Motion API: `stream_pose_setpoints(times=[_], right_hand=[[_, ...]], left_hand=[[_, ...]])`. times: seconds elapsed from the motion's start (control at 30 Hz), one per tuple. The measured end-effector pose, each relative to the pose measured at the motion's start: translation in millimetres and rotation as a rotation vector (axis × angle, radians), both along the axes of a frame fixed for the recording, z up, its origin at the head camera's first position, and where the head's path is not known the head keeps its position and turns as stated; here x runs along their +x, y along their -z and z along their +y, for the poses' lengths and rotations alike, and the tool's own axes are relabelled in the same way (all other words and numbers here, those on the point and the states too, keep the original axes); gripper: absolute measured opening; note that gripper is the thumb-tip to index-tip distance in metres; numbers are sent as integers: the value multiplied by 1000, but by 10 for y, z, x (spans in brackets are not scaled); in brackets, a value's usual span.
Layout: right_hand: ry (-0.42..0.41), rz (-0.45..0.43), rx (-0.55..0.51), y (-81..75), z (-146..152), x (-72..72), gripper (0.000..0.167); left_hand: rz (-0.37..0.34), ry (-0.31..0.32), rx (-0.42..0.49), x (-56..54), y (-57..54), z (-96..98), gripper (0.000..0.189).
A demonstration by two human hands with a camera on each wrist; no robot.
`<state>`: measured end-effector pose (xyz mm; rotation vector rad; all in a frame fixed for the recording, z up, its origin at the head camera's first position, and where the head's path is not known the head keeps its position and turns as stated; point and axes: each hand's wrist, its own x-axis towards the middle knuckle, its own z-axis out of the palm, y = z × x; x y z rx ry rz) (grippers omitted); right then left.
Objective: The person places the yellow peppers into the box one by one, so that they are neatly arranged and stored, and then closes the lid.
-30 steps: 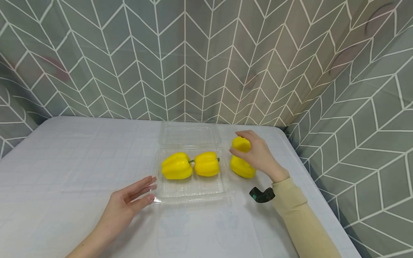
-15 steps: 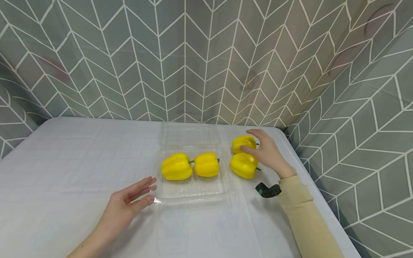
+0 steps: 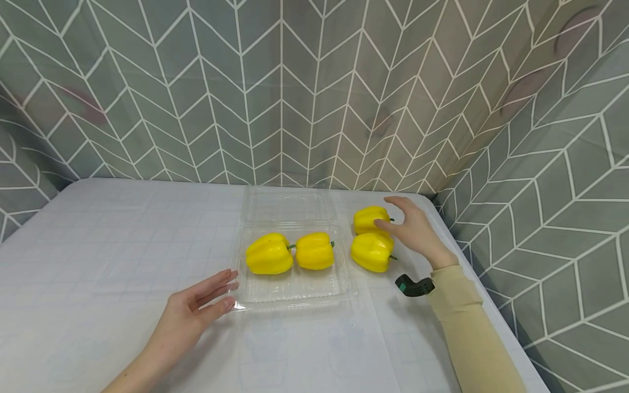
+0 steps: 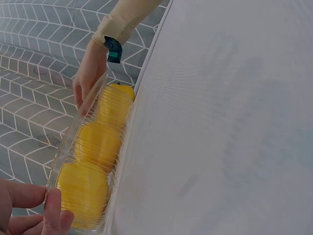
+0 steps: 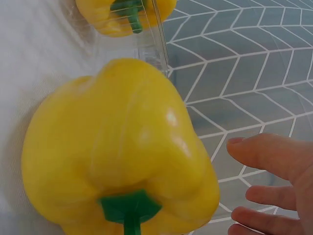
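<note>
An open clear plastic clamshell container [image 3: 295,292] lies on the table with two yellow bell peppers inside, a left one [image 3: 268,254] and a right one [image 3: 314,251]. My left hand [image 3: 189,311] pinches the container's rim [image 4: 57,164] between thumb and fingers, plain in the left wrist view. To the right of the container lie two more yellow bell peppers, a back one [image 3: 371,219] and a front one [image 3: 372,252], stems pointing right. Just right of them hovers my right hand [image 3: 416,229], its fingers spread and holding nothing. The right wrist view shows a gap between those fingers and the near pepper [image 5: 117,147].
The container's lid [image 3: 289,206] is folded back toward the patterned curtain [image 3: 295,98] behind the table. A white cloth [image 3: 123,240] covers the tabletop. A black band device [image 3: 414,285] sits at the right wrist, by the sleeve.
My right hand has let go of the back pepper and drawn away to the right. That pepper now lies behind the front one. The left hand and container have stayed put.
</note>
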<state>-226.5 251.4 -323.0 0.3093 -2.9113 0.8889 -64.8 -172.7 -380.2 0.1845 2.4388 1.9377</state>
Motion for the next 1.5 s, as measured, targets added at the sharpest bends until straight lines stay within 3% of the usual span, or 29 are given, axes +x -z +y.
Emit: stream_pose_setpoints(times=[0.5, 1.5], right_hand=[[43, -58, 8, 59, 112, -68, 74], [20, -122, -13, 231, 96, -138, 74]], left_hand=[[18, 4, 6, -7, 2, 11, 58], [16, 4, 7, -4, 3, 3, 58]])
